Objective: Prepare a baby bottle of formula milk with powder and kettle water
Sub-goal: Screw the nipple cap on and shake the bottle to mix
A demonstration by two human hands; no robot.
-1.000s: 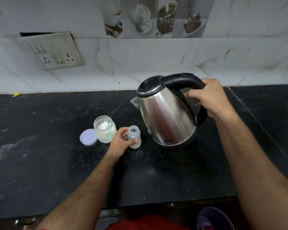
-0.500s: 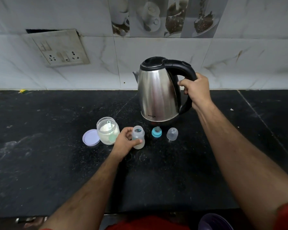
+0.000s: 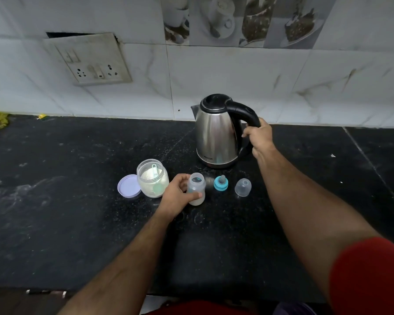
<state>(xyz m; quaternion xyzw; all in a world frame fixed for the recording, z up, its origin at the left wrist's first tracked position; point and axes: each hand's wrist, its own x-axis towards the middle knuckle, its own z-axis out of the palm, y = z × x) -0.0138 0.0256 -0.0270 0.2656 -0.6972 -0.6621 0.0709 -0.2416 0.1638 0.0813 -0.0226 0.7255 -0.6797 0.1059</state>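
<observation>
Bottle [image 3: 196,189] gripped by left hand [image 3: 178,197]; right hand [image 3: 259,138] grips upright kettle [image 3: 216,133] handle.

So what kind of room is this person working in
Most likely a home kitchen: a dark stone counter, a tiled wall with food-picture tiles and a socket plate, and an electric kettle.

We see a black speckled stone counter [image 3: 55,201], a white marbled tile wall [image 3: 237,71] behind it, a grimy switch and socket plate [image 3: 89,60] hanging crooked, a band of coffee-themed picture tiles [image 3: 241,19] above, dim even light.
</observation>
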